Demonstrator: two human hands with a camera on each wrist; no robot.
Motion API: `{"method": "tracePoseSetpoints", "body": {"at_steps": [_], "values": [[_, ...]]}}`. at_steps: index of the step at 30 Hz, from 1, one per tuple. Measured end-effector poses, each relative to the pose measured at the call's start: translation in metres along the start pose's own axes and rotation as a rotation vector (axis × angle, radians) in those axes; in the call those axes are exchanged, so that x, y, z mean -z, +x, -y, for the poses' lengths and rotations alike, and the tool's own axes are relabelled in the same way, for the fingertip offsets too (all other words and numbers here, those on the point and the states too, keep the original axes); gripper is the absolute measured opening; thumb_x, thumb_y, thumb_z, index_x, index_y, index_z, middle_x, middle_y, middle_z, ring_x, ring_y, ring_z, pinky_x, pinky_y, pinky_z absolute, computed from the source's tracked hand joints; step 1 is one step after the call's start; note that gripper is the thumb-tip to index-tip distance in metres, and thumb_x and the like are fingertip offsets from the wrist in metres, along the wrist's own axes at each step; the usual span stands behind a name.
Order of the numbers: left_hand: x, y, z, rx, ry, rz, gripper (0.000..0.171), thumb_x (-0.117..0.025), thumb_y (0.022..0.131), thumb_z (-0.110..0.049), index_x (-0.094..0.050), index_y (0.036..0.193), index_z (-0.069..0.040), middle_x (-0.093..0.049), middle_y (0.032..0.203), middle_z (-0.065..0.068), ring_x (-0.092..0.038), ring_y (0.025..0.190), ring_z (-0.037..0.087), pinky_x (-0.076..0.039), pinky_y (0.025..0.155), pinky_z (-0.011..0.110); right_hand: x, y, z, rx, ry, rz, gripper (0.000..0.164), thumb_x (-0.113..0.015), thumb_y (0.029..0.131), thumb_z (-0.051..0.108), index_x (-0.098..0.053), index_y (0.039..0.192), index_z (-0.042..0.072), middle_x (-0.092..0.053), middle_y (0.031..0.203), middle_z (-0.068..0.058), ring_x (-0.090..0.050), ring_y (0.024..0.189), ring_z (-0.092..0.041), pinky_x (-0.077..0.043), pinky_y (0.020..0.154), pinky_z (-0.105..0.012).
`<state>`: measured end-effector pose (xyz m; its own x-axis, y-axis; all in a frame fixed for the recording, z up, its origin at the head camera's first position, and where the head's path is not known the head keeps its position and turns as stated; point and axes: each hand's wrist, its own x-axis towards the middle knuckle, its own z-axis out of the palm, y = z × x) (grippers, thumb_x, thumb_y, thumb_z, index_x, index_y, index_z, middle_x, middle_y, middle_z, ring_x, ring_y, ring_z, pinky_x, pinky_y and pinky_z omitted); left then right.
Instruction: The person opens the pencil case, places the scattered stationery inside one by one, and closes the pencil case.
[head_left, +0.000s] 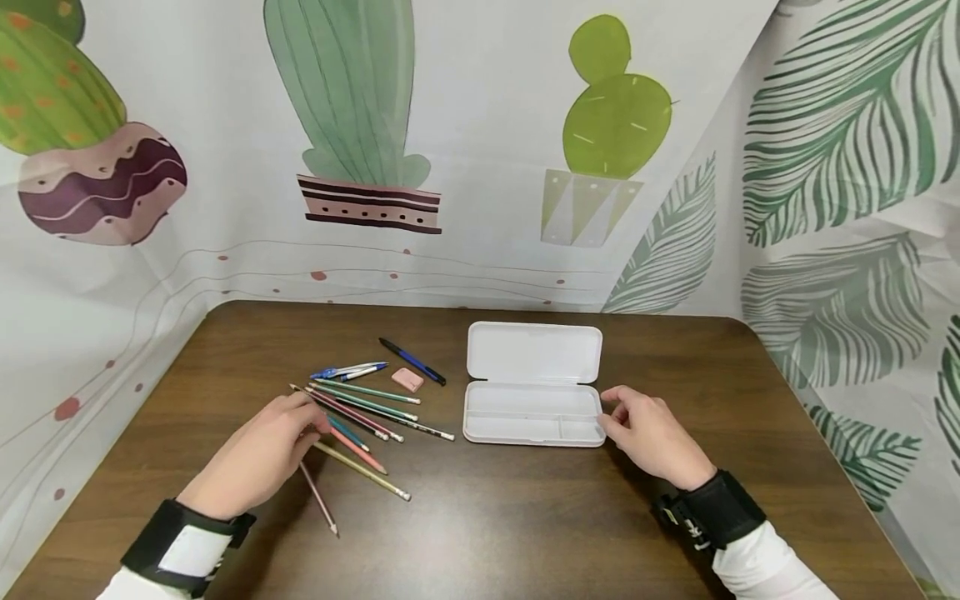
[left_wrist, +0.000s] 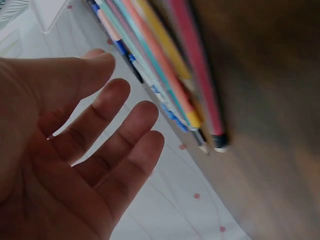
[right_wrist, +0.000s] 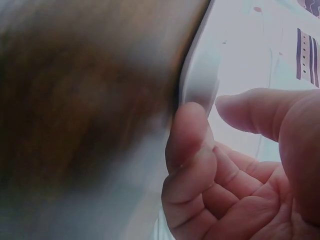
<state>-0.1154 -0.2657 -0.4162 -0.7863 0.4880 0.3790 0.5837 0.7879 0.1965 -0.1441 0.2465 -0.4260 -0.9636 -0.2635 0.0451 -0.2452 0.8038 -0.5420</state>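
Observation:
My left hand point(head_left: 273, 446) hovers over a fan of loose pencils, the nearest being a yellow pencil point(head_left: 367, 473), a coral pencil point(head_left: 360, 447) and a dark red pencil point(head_left: 320, 500). In the left wrist view its fingers are loosely bent and spread apart, the palm bare, beside a red-and-black pencil point(left_wrist: 197, 70). At the right, my right hand point(head_left: 652, 433) holds the right edge of an open white pencil case point(head_left: 532, 429). The right wrist view has the thumb and a curled index finger on either side of the case wall point(right_wrist: 197, 75).
Behind the pencils lie a pink eraser point(head_left: 407, 380), blue-and-white pens point(head_left: 351, 371) and a dark blue pen point(head_left: 412, 361). The case's lid point(head_left: 534, 352) leans back, and the lower half has compartments. A printed cloth point(head_left: 487, 167) hangs behind the brown table point(head_left: 525, 525).

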Motion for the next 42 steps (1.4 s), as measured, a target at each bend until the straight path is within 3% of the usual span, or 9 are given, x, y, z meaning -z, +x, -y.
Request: {"method": "tracePoseSetpoints", "body": {"at_steps": [7, 12, 19, 22, 28, 42], "values": [[-0.002, -0.015, 0.003, 0.001, 0.004, 0.054, 0.043, -0.093, 0.068, 0.01, -0.07, 0.086, -0.022, -0.061, 0.093, -0.013, -0.058, 0.086, 0.012, -0.056, 0.073, 0.033, -0.001, 0.001, 0.0, -0.01, 0.01, 0.006, 0.031, -0.071, 0.1, 0.011, -0.066, 0.126, -0.004, -0.065, 0.08, 0.002, -0.057, 0.066, -0.01, -0.049, 0.063, -0.03], [-0.001, -0.02, 0.004, 0.001, 0.013, 0.078, 0.04, -0.095, 0.07, 0.006, -0.071, 0.085, -0.023, -0.061, 0.091, -0.014, -0.059, 0.087, 0.012, -0.057, 0.074, 0.032, -0.003, 0.001, -0.002, -0.023, 0.032, 0.016, 0.031, -0.07, 0.101, 0.01, -0.065, 0.128, -0.005, -0.066, 0.08, 0.002, -0.058, 0.063, -0.01, -0.051, 0.061, -0.029], [0.005, -0.035, 0.014, 0.011, 0.011, 0.092, 0.048, -0.08, 0.069, 0.019, -0.07, 0.086, -0.025, -0.059, 0.091, -0.017, -0.058, 0.086, 0.012, -0.056, 0.072, 0.034, -0.004, 0.002, -0.001, -0.025, 0.038, 0.026, 0.031, -0.069, 0.101, 0.01, -0.064, 0.128, -0.005, -0.066, 0.081, 0.001, -0.059, 0.062, -0.009, -0.051, 0.061, -0.029], [0.005, -0.04, 0.018, 0.003, 0.029, 0.081, 0.051, -0.079, 0.063, 0.018, -0.069, 0.085, -0.027, -0.059, 0.092, -0.017, -0.059, 0.086, 0.013, -0.055, 0.071, 0.037, -0.003, 0.003, -0.001, -0.02, 0.033, 0.021, 0.03, -0.069, 0.101, 0.009, -0.065, 0.127, -0.005, -0.066, 0.081, 0.001, -0.059, 0.062, -0.009, -0.051, 0.062, -0.03], [0.005, -0.044, 0.022, -0.014, 0.056, 0.035, 0.051, -0.096, 0.061, 0.006, -0.067, 0.082, -0.03, -0.059, 0.09, -0.018, -0.06, 0.085, 0.013, -0.053, 0.066, 0.036, -0.003, 0.003, -0.002, -0.019, 0.025, 0.019, 0.03, -0.069, 0.1, 0.009, -0.065, 0.126, -0.005, -0.067, 0.081, 0.001, -0.059, 0.062, -0.008, -0.051, 0.062, -0.029], [0.006, -0.046, 0.027, -0.054, 0.059, 0.018, 0.049, -0.099, 0.059, 0.0, -0.068, 0.082, -0.03, -0.058, 0.088, -0.022, -0.056, 0.08, 0.009, -0.05, 0.063, 0.032, -0.004, 0.002, -0.002, -0.042, 0.063, 0.035, 0.029, -0.067, 0.101, 0.007, -0.065, 0.126, -0.007, -0.067, 0.079, 0.001, -0.064, 0.061, -0.009, -0.053, 0.063, -0.029]]}}
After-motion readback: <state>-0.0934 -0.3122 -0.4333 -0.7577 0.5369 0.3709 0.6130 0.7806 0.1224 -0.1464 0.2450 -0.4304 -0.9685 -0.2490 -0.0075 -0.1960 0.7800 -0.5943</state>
